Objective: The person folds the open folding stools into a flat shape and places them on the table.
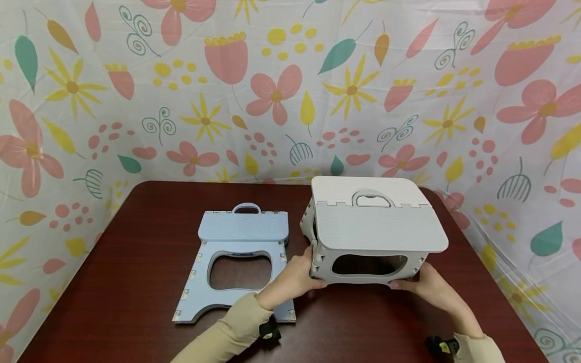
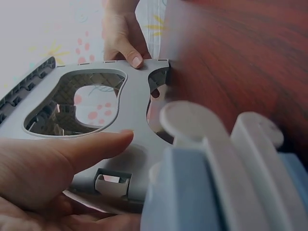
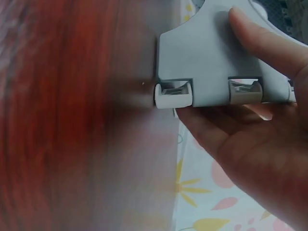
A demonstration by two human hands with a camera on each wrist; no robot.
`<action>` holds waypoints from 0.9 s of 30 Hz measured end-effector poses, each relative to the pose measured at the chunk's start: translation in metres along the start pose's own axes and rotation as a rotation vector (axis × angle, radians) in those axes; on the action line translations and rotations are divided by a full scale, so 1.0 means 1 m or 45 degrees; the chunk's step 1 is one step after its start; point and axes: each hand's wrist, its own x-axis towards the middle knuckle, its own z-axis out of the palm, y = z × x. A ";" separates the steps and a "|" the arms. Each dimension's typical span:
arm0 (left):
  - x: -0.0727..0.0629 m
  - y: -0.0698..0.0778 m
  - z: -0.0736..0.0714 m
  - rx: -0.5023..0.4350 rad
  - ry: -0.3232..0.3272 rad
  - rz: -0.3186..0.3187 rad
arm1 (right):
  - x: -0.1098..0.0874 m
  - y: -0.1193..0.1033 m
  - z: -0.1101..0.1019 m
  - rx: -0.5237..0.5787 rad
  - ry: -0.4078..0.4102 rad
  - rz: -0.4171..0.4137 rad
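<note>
A white folding step stool (image 1: 376, 227) stands unfolded on the right of the table, its handle in the middle of the top. My left hand (image 1: 297, 275) grips its front left leg; in the left wrist view the thumb lies along the grey panel (image 2: 132, 108), fingers underneath. My right hand (image 1: 431, 288) holds the front right leg. The right wrist view has the thumb pressed on the leg (image 3: 207, 62) and the fingers behind its hinged edge. Left of it, a light blue folding stool (image 1: 242, 227) lies flattened, partly hidden by my left forearm.
The dark red-brown table (image 1: 131, 262) has a rounded far left corner. A floral curtain (image 1: 272, 96) hangs close behind and along both sides. Blue and white plastic parts (image 2: 187, 187) fill the near right of the left wrist view.
</note>
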 end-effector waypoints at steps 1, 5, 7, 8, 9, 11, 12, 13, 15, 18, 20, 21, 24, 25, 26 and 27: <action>0.000 0.000 0.000 -0.009 0.005 0.000 | 0.000 0.001 0.000 0.007 -0.003 -0.007; 0.001 -0.002 0.002 -0.036 0.021 0.008 | -0.001 0.002 0.001 0.022 -0.006 -0.025; 0.001 -0.002 0.002 -0.055 0.023 0.013 | -0.001 0.002 0.002 0.023 0.003 -0.039; 0.001 -0.002 0.002 -0.065 0.024 0.014 | -0.001 0.003 0.002 0.023 0.007 -0.048; 0.001 -0.002 0.002 -0.075 0.024 0.013 | -0.001 0.003 0.003 0.023 0.011 -0.055; 0.001 -0.002 0.002 -0.091 0.021 0.009 | -0.001 0.003 0.003 0.038 0.012 -0.070; 0.001 -0.002 0.002 -0.096 0.020 0.009 | -0.001 0.003 0.003 0.050 0.004 -0.075; 0.001 -0.002 0.002 -0.099 0.019 0.009 | -0.001 0.003 0.003 0.072 -0.008 -0.078; 0.001 -0.002 0.002 -0.105 0.013 0.004 | -0.001 0.004 0.003 0.116 -0.035 -0.083; 0.002 0.000 0.001 -0.101 0.010 0.000 | 0.000 0.004 0.002 0.168 -0.072 -0.083; 0.003 0.001 0.001 -0.082 0.014 -0.004 | 0.000 0.004 0.002 0.174 -0.079 -0.073; 0.003 0.002 0.000 -0.077 0.016 -0.008 | 0.001 0.004 0.002 0.175 -0.078 -0.063; 0.003 0.003 0.000 -0.061 0.018 -0.011 | 0.002 0.002 0.002 0.157 -0.072 -0.045; 0.003 0.002 -0.001 -0.053 0.018 -0.010 | 0.002 0.002 0.002 0.153 -0.066 -0.038; 0.003 0.003 -0.001 -0.056 0.014 -0.010 | 0.003 0.001 0.002 0.149 -0.062 -0.035; 0.003 0.002 -0.001 -0.058 0.010 -0.010 | 0.003 0.001 0.002 0.145 -0.058 -0.032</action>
